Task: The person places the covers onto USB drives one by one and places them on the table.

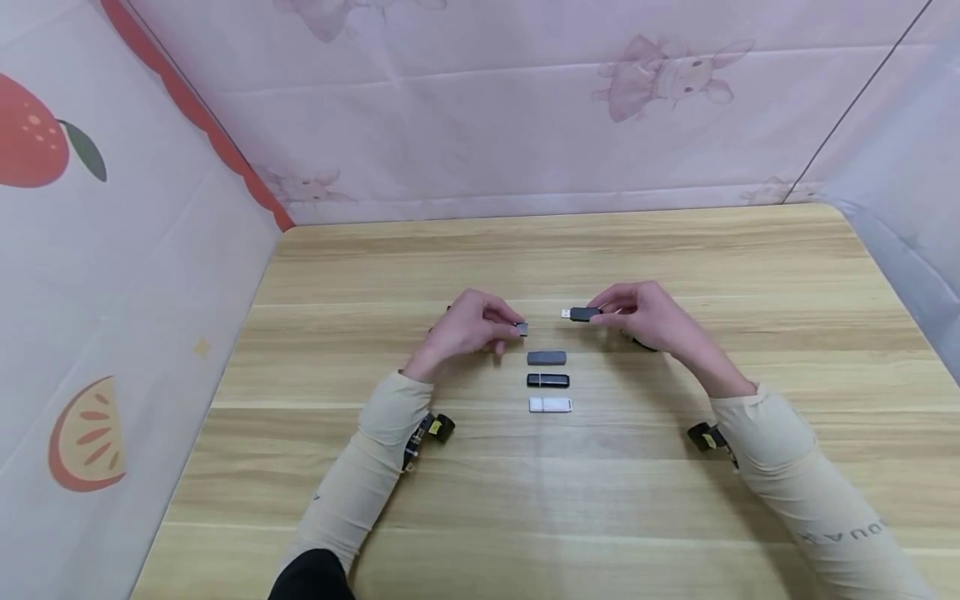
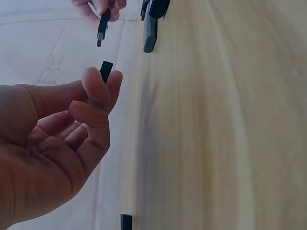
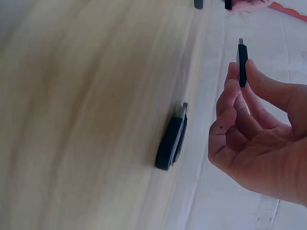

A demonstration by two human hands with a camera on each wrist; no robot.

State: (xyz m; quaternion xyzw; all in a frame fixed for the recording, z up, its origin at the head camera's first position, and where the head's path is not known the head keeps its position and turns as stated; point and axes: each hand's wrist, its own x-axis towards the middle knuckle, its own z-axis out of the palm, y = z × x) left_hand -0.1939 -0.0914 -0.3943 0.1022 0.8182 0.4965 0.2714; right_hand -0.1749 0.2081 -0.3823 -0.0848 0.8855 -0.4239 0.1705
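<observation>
Lying nearest on the wooden counter (image 1: 570, 517), a white USB stick (image 1: 551, 405) comes first, then a black-cased stick (image 1: 547, 381), then a grey stick (image 1: 547, 358), side by side and apart. Past them the left hand (image 1: 474, 323) pinches a small dark cap-like piece (image 2: 106, 71), while the right hand (image 1: 643, 315) grips a black USB stick (image 1: 582, 314), its metal plug (image 1: 566, 314) bare and pointing left. A gap separates the two; both look raised off the counter.

If they are brought together, a slight tilt could make the plug catch on the piece's edge. So little of the piece shows beyond the fingertips that a loose pinch might drop it.

Those fingertips hide whether it is hollow. The right hand largely covers another dark stick (image 3: 171, 138) from the head view; a dark block (image 2: 126, 222) is cut off in the left wrist view. Behind hangs printed cloth (image 1: 487, 125).
</observation>
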